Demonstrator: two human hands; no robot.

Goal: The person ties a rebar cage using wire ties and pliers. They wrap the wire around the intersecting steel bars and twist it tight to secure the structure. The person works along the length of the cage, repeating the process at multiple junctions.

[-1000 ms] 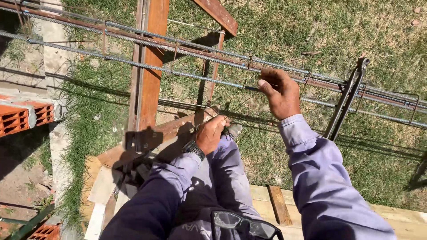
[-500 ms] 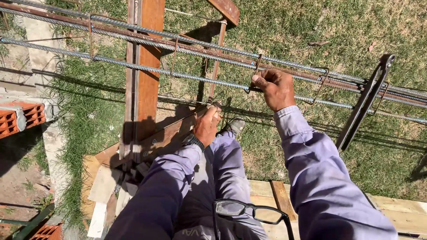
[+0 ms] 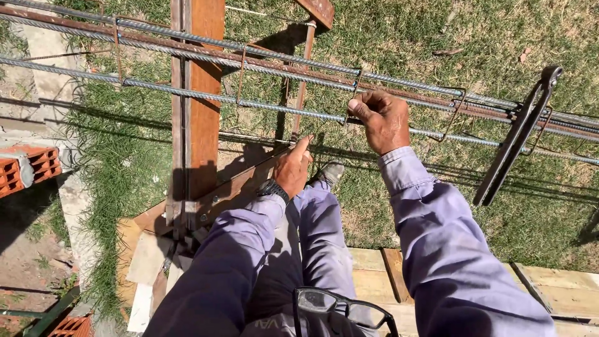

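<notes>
We see our right hand (image 3: pixel 385 120) raised to the long cage of ribbed grey steel reinforcing bars (image 3: pixel 262 107) that runs across the scene from the far left down toward the right. The fingers are curled and the thumb and forefinger are pinched on one of the thin rusty wire stirrups (image 3: pixel 353 93) that wrap around the bars, right where it meets the nearest bar. Further stirrups sit along the cage to the left and right of that hand, well apart from each other.

Our left hand (image 3: pixel 293 168) is lower and nearer to us, just left of the right hand and apart from the cage. Its forefinger points up toward a thin rusty upright rod (image 3: pixel 303 81), and the other fingers are folded in; whether it holds anything we cannot tell. A black wristwatch (image 3: pixel 272 187) sits on that wrist.

To the right, a pair of long dark steel pincers (image 3: pixel 516 137) hangs from the bars, handles slanting down toward us. On the left stands an upright reddish-brown wooden post (image 3: pixel 199 106), crossing under the cage. Beneath us are pale wooden planks (image 3: pixel 549 287) on grass, our grey shoe (image 3: pixel 329 171) resting beyond them. Red hollow clay bricks (image 3: pixel 28 168) lie at the far left. Black-framed glasses (image 3: pixel 343 307) hang at our chest, near the bottom edge.
</notes>
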